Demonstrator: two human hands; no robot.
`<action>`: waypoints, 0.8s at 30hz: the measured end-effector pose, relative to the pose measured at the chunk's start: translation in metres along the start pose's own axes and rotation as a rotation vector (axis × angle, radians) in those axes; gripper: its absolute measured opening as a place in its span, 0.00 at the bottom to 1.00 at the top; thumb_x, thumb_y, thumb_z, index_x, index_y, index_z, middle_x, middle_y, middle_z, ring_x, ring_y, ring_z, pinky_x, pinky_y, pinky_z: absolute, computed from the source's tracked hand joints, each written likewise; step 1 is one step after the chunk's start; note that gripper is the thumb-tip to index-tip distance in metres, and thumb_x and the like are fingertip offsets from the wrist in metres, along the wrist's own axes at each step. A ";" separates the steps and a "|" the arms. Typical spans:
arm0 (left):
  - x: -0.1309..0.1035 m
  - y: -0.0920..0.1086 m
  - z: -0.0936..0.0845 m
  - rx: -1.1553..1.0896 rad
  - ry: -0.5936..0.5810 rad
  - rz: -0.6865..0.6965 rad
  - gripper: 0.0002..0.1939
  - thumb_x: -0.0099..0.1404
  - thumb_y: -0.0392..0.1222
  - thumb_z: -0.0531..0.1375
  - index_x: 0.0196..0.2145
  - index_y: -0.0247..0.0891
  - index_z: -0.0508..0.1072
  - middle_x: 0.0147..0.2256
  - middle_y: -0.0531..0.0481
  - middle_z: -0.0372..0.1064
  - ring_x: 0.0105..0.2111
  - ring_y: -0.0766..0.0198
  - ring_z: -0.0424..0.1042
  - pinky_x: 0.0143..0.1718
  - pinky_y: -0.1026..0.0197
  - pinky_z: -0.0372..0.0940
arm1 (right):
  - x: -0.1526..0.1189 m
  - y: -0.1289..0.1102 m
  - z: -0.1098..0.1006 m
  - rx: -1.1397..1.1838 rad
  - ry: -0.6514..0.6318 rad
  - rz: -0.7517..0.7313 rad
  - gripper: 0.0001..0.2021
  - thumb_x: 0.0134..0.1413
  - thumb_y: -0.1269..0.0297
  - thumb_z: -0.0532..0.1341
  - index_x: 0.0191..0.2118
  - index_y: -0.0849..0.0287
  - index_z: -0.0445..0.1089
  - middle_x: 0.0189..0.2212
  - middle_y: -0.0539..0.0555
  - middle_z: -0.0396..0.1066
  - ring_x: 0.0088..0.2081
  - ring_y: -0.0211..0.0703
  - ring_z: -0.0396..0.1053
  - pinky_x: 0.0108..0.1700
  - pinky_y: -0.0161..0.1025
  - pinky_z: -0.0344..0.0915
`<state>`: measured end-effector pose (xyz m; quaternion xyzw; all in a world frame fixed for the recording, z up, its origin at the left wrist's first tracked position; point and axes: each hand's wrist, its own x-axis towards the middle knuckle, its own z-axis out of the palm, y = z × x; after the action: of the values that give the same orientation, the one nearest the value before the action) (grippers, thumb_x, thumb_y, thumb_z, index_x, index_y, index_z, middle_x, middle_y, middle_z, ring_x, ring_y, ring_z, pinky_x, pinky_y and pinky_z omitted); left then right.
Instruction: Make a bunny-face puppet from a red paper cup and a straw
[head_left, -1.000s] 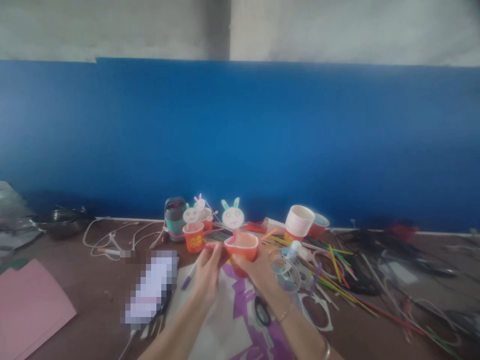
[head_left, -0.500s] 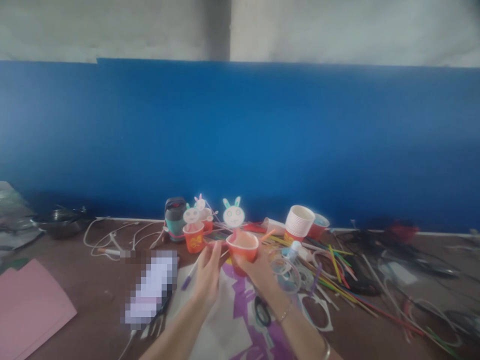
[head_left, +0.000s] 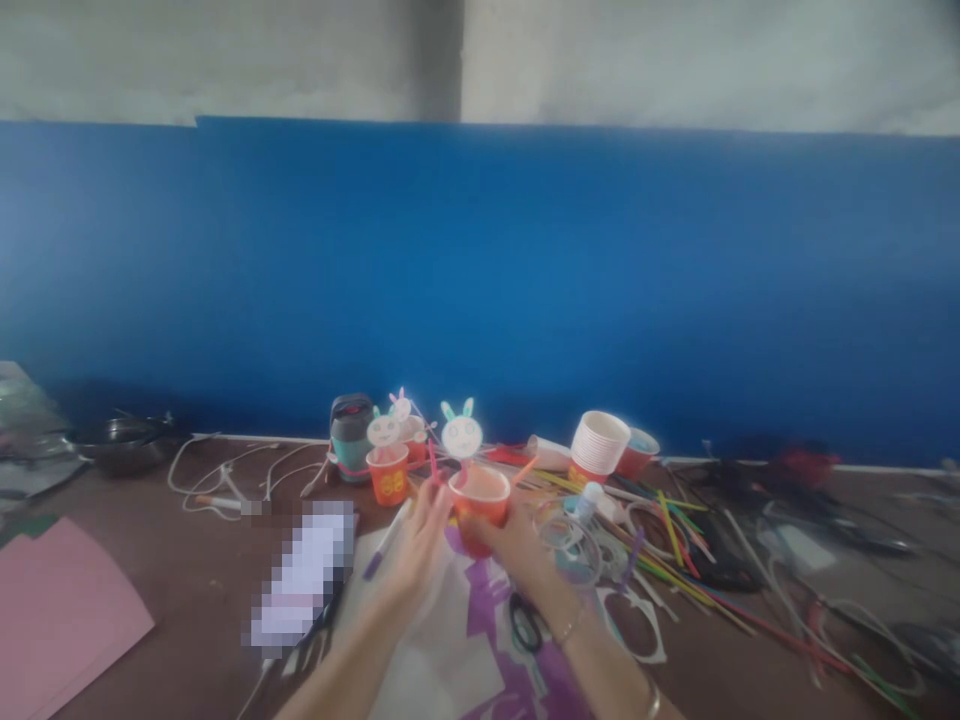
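**Head view: my right hand held an orange-red paper cup over the sheet**

My right hand [head_left: 510, 535] was closed around the orange-red paper cup with a pale rim [head_left: 480, 508], thumb across its front. My left hand [head_left: 424, 525] was just beside it, fingers raised at a slim pink strip [head_left: 433, 462]; I could not tell whether they pinched it. The cup was upright, its mouth open toward me. At its left back rose a white rabbit-face cutout with green ears [head_left: 461, 437], and a slim orange strip [head_left: 524, 473] slanted up by the right side of the rim.

Below my hands, a white sheet with purple shapes [head_left: 450, 660] covered part of the dark brown tabletop [head_left: 195, 590]. Clear tape rolls [head_left: 570, 545] and multicoloured thin sticks [head_left: 697, 590] were scattered to the right, near a stack of white-rimmed paper cups [head_left: 600, 442]. Pink paper sheets [head_left: 67, 620] were at the far left. Beyond the table stood a plain blue partition [head_left: 480, 260], with a blurred grey wall [head_left: 637, 60] above.
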<state>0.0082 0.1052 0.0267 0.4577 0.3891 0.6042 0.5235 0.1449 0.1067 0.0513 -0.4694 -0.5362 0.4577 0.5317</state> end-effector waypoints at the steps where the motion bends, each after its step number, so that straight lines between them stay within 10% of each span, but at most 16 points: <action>1: -0.001 0.004 0.006 -0.036 -0.035 -0.005 0.27 0.62 0.52 0.61 0.57 0.43 0.65 0.60 0.40 0.62 0.62 0.49 0.57 0.61 0.48 0.53 | 0.000 0.000 0.001 0.015 -0.007 -0.021 0.23 0.41 0.64 0.68 0.48 0.57 0.69 0.46 0.58 0.74 0.47 0.52 0.72 0.50 0.48 0.68; 7: -0.001 0.019 0.023 -0.166 -0.058 0.004 0.40 0.55 0.45 0.69 0.61 0.41 0.58 0.52 0.40 0.70 0.53 0.49 0.69 0.53 0.50 0.63 | 0.000 -0.002 -0.004 0.094 -0.173 -0.073 0.22 0.44 0.66 0.65 0.50 0.54 0.69 0.47 0.54 0.73 0.49 0.49 0.70 0.52 0.47 0.65; 24: -0.001 0.017 0.016 -0.033 -0.060 -0.011 0.37 0.47 0.44 0.71 0.54 0.39 0.67 0.47 0.40 0.74 0.47 0.49 0.72 0.47 0.54 0.67 | 0.005 -0.011 -0.018 -0.018 0.085 -0.392 0.08 0.54 0.59 0.64 0.28 0.56 0.71 0.31 0.52 0.73 0.34 0.42 0.70 0.38 0.37 0.67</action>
<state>0.0186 0.1013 0.0474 0.4647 0.3658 0.5937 0.5457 0.1631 0.1097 0.0628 -0.3795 -0.5986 0.3202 0.6286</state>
